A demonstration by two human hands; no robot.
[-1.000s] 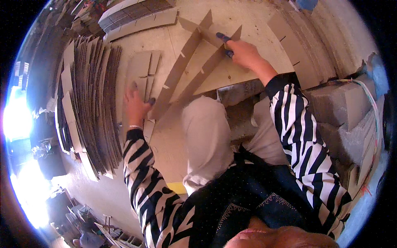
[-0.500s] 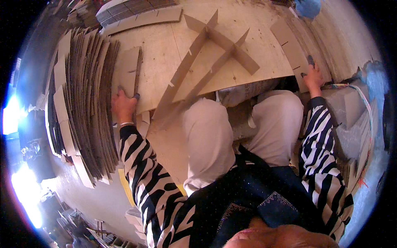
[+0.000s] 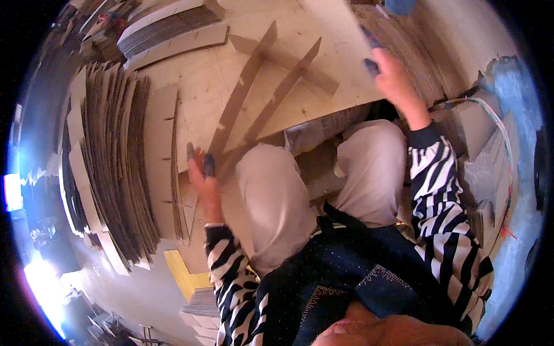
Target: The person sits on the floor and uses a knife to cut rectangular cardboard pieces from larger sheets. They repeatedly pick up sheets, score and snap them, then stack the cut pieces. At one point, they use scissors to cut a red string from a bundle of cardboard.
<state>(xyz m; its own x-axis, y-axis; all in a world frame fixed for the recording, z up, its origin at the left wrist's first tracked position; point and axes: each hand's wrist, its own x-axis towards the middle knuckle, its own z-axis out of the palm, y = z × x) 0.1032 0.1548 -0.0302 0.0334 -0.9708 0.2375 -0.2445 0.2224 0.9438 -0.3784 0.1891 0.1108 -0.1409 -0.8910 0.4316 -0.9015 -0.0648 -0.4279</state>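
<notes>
My left hand (image 3: 204, 176), with dark covers on the fingertips, is open beside the near ends of a partly assembled cardboard divider (image 3: 245, 95). The divider has two long slotted strips crossed by a shorter one, lying on a plywood board (image 3: 358, 75). Just left of that hand lie slotted cardboard strips (image 3: 164, 155). My right hand (image 3: 399, 81), also with dark finger covers, is over the board's right side. It grips a pale cardboard strip (image 3: 340, 23), smeared by motion and partly out of view.
A large row of cardboard sheets (image 3: 112, 167) stands at the left. More stacked strips (image 3: 173, 29) lie at the far left, and another stack (image 3: 412, 55) runs along the right. A cable (image 3: 496, 124) hangs by the blue surface at right. My knees (image 3: 271, 190) are against the near side.
My right hand has lifted off the right stack and moved up and left with a strip. My left hand has come off the left strips toward the divider. The view has shifted slightly.
</notes>
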